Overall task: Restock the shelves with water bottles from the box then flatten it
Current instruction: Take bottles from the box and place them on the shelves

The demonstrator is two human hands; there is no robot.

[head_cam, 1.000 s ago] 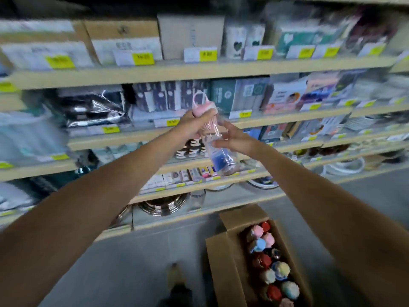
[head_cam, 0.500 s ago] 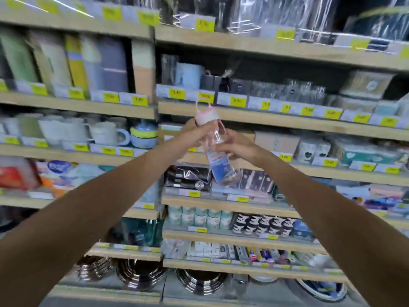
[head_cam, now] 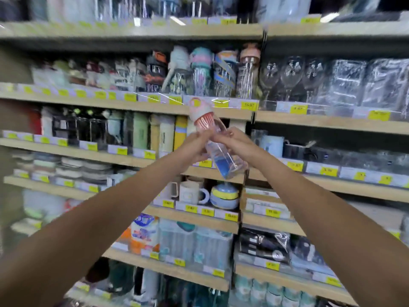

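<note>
Both hands held one water bottle tilted in front of the shelves, its pink cap above the fingers and its clear base below them. The left hand was wrapped round the middle; the right hand pinched it just beside. It looked light, empty, stiff and smooth, probably slippery, so gripping the body below the cap seemed safest.

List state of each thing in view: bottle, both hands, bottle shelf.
pink-capped water bottle: cap on, tilted, held in the air before the shelves
left hand: closed on the bottle's middle
right hand: closed on the bottle's middle
water bottle shelf: stocked, bottles upright in a row
</note>
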